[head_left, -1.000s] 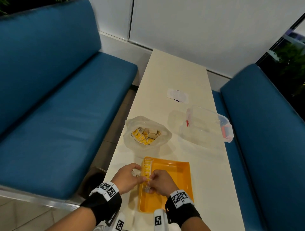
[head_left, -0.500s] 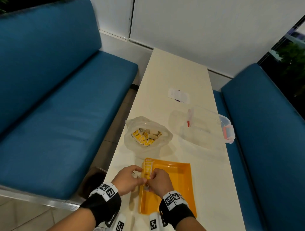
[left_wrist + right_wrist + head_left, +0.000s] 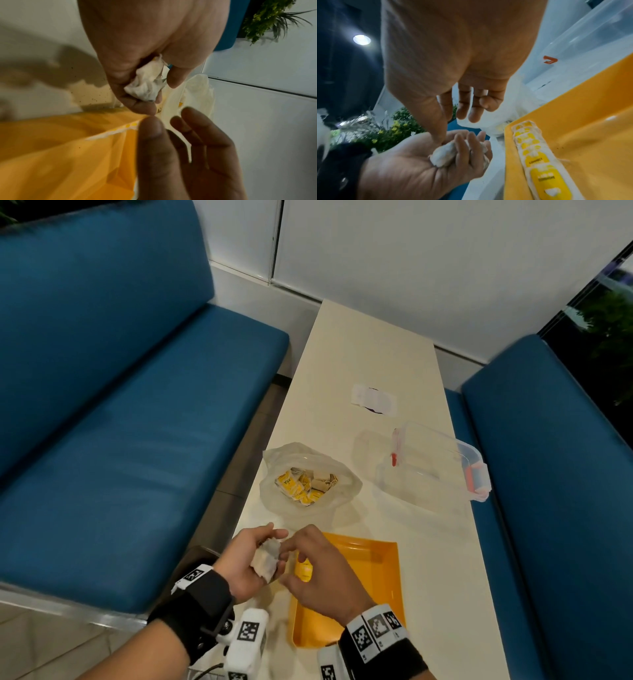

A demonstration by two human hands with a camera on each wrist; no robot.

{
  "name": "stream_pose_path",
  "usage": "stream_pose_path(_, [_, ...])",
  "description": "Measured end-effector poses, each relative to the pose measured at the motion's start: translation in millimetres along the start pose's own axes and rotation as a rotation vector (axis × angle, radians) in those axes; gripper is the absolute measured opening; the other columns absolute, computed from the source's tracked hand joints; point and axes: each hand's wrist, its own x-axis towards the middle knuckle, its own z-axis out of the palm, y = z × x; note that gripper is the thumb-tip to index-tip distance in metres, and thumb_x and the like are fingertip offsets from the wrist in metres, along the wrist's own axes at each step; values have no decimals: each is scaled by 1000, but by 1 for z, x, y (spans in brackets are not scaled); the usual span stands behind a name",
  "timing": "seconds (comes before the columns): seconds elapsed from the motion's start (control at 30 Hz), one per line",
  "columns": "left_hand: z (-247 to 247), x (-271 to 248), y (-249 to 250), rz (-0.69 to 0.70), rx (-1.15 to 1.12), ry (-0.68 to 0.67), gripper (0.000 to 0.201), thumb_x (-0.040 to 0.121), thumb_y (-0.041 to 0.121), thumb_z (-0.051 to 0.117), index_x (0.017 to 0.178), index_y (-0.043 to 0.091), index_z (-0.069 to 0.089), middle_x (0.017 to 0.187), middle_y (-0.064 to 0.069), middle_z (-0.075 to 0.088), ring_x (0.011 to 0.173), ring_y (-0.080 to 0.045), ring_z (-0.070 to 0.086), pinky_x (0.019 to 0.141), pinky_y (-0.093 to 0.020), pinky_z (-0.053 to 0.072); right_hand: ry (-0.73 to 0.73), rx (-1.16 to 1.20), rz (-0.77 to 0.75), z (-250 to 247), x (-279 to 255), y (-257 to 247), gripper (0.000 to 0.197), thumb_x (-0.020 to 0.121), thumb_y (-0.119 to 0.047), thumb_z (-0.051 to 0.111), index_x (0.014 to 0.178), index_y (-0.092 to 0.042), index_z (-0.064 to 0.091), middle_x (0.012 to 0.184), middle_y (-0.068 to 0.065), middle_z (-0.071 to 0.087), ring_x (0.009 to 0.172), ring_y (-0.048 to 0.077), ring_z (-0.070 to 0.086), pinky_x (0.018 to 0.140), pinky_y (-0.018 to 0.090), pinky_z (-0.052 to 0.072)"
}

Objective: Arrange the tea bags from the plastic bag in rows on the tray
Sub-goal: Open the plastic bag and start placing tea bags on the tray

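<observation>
The left hand curls around a bunch of white tea bags. The right hand, fingers relaxed and holding nothing, hovers above the orange tray, where a row of yellow tea bags lies along its left wall.

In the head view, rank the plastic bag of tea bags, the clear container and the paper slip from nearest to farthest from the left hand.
From the left hand:
1. Plastic bag, just beyond the hand.
2. Clear container, farther along on the table's right.
3. Paper slip, farthest up the table.
</observation>
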Motion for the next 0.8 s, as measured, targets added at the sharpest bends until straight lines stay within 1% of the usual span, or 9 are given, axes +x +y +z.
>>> stream_pose_path(0.07, [1, -1, 0, 7, -41, -19, 26, 100, 29, 54, 110, 6, 63, 77, -10, 66, 60, -21, 61, 62, -31, 52, -52, -37, -40, 6, 0, -1, 36, 77, -28, 73, 109, -31, 59, 109, -15, 46, 97, 0, 51, 85, 22, 49])
stream_pose_path(0.13, [3, -1, 0, 23, -41, -13, 29, 101, 29, 52, 111, 5, 64, 78, -12, 68, 61, -22, 64, 64, -32, 57, -32, -48, -37, 11, 1, -2, 33, 76, -37, 74, 105, -28, 61, 105, -14, 48, 98, 3, 53, 84, 26, 50])
stream_pose_path(0.23, [9, -5, 1, 49, -19, 1, 38, 103, 35, 47, 116, 4, 65, 79, -14, 70, 61, -24, 67, 64, -34, 56, 43, -76, 15, 16, 5, -4, 35, 76, -50, 71, 101, -27, 63, 98, -14, 52, 96, 5, 51, 83, 26, 48])
stream_pose_path(0.33, [14, -9, 2, 52, -7, -8, 47, 105, 41, 44, 120, 2, 64, 83, -16, 69, 66, -26, 67, 66, -37, 53, 44, -111, 94, 18, 12, -6, 40, 75, -53, 71, 106, -28, 65, 98, -15, 57, 96, 6, 51, 83, 25, 47])
stream_pose_path(0.43, [15, -10, 2, 53, 42, -18, 52, 105, 45, 42, 126, 1, 62, 83, -14, 69, 70, -26, 67, 70, -37, 53, 62, -74, 148, 21, 18, -7, 28, 79, -44, 71, 102, -29, 67, 93, -13, 63, 89, 6, 55, 80, 28, 50])
stream_pose_path(0.53, [14, -8, 2, 64, 71, -32, 54, 104, 46, 43, 128, 1, 61, 95, -15, 68, 79, -27, 69, 74, -37, 53, 75, -1, 213, 20, 20, -5, 18, 82, -31, 67, 99, -27, 69, 88, -10, 69, 82, 7, 61, 78, 32, 53])
stream_pose_path(0.63, [14, -10, 2, 71, 69, -74, 46, 104, 43, 43, 119, 4, 64, 91, -14, 71, 77, -26, 72, 66, -34, 55, 93, 97, 269, 15, 19, -4, 13, 85, -22, 64, 96, -25, 70, 83, -9, 70, 77, 5, 61, 75, 26, 53])
stream_pose_path(0.73, [11, -10, 1, 132, 138, -116, 34, 99, 33, 55, 115, 6, 68, 98, -15, 71, 82, -24, 69, 71, -34, 53, 169, 159, 322, 9, 18, 0, 9, 85, -14, 65, 84, -23, 68, 75, -11, 64, 68, 1, 56, 64, 16, 47])
stream_pose_path(0.8, [7, -11, 1, 220, 273, -131, 28, 93, 24, 64, 116, 11, 71, 102, -11, 71, 84, -20, 66, 73, -32, 50, 239, 228, 365, 3, 17, 3, 11, 83, -17, 70, 75, -24, 65, 74, -10, 62, 63, 2, 53, 59, 14, 43])
